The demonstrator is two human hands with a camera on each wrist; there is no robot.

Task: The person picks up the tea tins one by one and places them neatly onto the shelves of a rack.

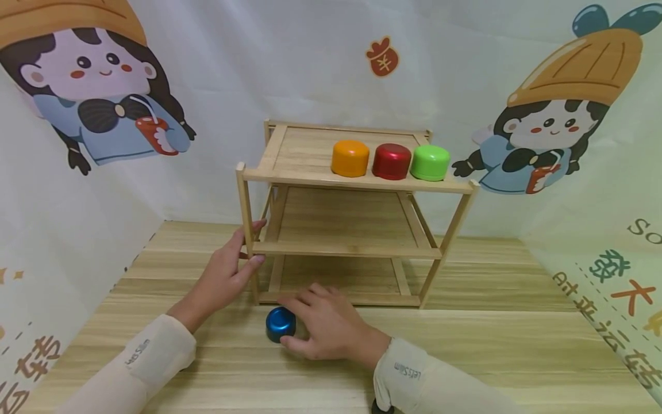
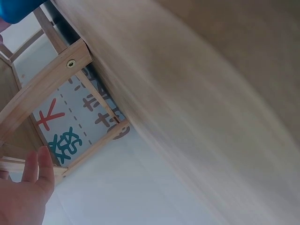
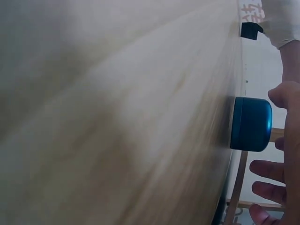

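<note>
A three-tier wooden shelf (image 1: 357, 251) stands on the table. My left hand (image 1: 224, 270) holds its left front post at middle-tier height, thumb in front and fingers behind; the left wrist view shows these fingers (image 2: 44, 168) at a wooden bar. On the table before the shelf sits a small, shiny blue round tin (image 1: 281, 324). My right hand (image 1: 331, 325) is just right of the tin, its thumb and fingers spread apart around that side. In the right wrist view the blue tin (image 3: 251, 124) rests on the tabletop, between the thumb and the loosely bent fingers.
On the top tier, an orange tin (image 1: 350, 158), a red tin (image 1: 391, 161) and a green tin (image 1: 430, 163) stand in a row toward the right. Behind is a white cloth backdrop (image 1: 310, 63) with cartoon prints. A small black object (image 1: 383, 407) shows under the right sleeve.
</note>
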